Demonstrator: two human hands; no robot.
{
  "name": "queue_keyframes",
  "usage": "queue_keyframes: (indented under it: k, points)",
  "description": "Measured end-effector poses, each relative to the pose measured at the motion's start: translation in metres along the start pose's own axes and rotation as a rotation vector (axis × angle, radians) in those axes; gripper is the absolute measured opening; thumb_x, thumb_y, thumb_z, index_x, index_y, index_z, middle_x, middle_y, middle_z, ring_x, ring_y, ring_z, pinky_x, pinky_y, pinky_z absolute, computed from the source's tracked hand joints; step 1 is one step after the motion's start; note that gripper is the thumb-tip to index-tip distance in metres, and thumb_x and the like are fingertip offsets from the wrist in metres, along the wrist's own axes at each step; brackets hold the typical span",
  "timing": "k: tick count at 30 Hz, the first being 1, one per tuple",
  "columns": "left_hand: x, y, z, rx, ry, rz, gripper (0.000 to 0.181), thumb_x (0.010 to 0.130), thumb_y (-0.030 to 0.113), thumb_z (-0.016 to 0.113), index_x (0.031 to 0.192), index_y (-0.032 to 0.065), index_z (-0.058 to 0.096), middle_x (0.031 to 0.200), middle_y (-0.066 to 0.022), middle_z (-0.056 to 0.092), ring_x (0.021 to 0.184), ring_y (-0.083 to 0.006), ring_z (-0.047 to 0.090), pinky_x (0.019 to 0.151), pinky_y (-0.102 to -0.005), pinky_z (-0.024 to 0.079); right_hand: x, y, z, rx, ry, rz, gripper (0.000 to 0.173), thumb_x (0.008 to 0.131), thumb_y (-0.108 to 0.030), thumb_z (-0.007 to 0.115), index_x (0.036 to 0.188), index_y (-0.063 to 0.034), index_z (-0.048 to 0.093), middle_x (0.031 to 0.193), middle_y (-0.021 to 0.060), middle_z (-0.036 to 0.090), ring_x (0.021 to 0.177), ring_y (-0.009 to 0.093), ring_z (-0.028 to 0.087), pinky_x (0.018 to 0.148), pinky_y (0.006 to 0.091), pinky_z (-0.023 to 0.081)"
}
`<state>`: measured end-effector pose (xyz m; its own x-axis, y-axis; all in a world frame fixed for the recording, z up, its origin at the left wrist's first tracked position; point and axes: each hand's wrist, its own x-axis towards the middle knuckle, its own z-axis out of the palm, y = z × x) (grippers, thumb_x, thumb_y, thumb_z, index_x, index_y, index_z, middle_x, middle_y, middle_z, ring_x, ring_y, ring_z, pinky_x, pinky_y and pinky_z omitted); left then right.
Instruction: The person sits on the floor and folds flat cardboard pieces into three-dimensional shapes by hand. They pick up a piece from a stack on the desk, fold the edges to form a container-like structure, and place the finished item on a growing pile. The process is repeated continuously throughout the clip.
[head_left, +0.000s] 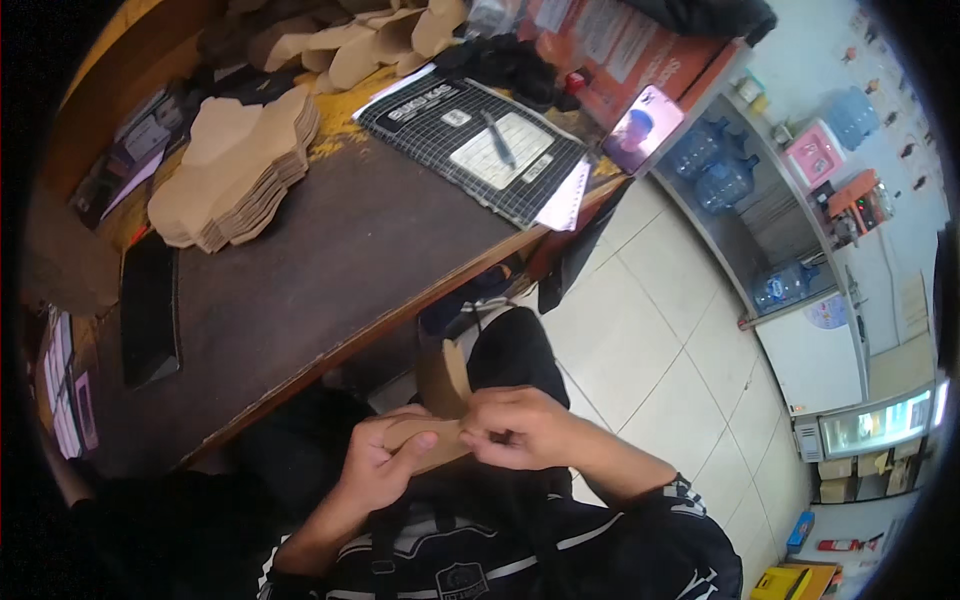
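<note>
Above my lap I hold a folded brown cardboard piece (442, 379), with one flap standing up towards the desk. My left hand (386, 459) grips its near part, the thumb lying flat on top. At its right side the fingertips of my right hand (517, 429) pinch the edge by the fold. Part of the piece is hidden behind my fingers. On the dark desk top (360, 225) ahead rests a neat stack of flat, wavy-edged brown cardboard pieces (232, 169). More shaped cardboard pieces (375, 45) lie in a loose pile at the back.
A checked black notebook (465, 142) bears a pen (499, 140). A phone with a lit screen (643, 131) leans at the desk's right corner. On the left lies a black flat device (150, 311). Another person's forearm (66, 476) shows at the left rim. Water bottles (724, 184) stand on shelves to the right.
</note>
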<state>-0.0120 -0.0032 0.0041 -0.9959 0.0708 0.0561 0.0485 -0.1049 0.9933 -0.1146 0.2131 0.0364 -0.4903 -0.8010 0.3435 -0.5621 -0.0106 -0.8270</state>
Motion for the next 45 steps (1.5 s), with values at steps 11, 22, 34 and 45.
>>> queue_keyframes:
  k: [11,22,34,45]
  points:
    - [0.011,0.009,-0.008,-0.094,-0.216,-0.034,0.023,0.103,0.009,0.062,0.118,-0.0035,0.073,0.118,-0.0147,0.073,0.113,-0.0233,0.067,0.102,-0.0339,0.049,-0.014,-0.005,-0.001,-0.003,-0.113,0.182,0.030,0.093,-0.020,0.078,0.093,-0.0054,0.051,0.073,0.0097,0.052,0.063,0.033,0.057,0.058,0.0405,0.045]
    - [0.017,-0.014,-0.009,-0.176,-0.283,-0.122,0.034,0.106,0.021,0.060,0.133,0.0004,0.066,0.125,-0.0098,0.072,0.114,-0.0159,0.066,0.101,-0.0318,0.049,-0.021,0.061,0.013,-0.115,0.260,-0.103,0.069,0.060,-0.045,0.096,0.090,-0.0106,0.044,0.073,0.0083,0.052,0.064,0.030,0.054,0.056,0.0395,0.043]
    - [0.082,-0.078,0.054,-0.378,0.028,-0.197,0.039,0.113,0.030,0.044,0.132,-0.0002,0.060,0.119,-0.0071,0.070,0.108,-0.0128,0.065,0.095,-0.0311,0.053,-0.074,0.063,0.043,-0.732,0.399,0.051,0.056,0.062,-0.042,0.093,0.111,-0.0235,0.075,0.110,0.0014,0.059,0.107,0.023,0.056,0.100,0.0480,0.035]
    - [0.102,-0.095,0.060,-0.239,-0.151,-0.159,0.037,0.094,0.019,0.073,0.123,-0.0028,0.067,0.116,-0.0086,0.074,0.105,-0.0129,0.065,0.095,-0.0332,0.052,-0.091,0.090,0.018,-0.549,0.631,0.081,0.014,0.078,-0.020,0.085,0.085,-0.0140,0.074,0.092,0.0032,0.067,0.100,0.026,0.058,0.110,0.0529,0.042]
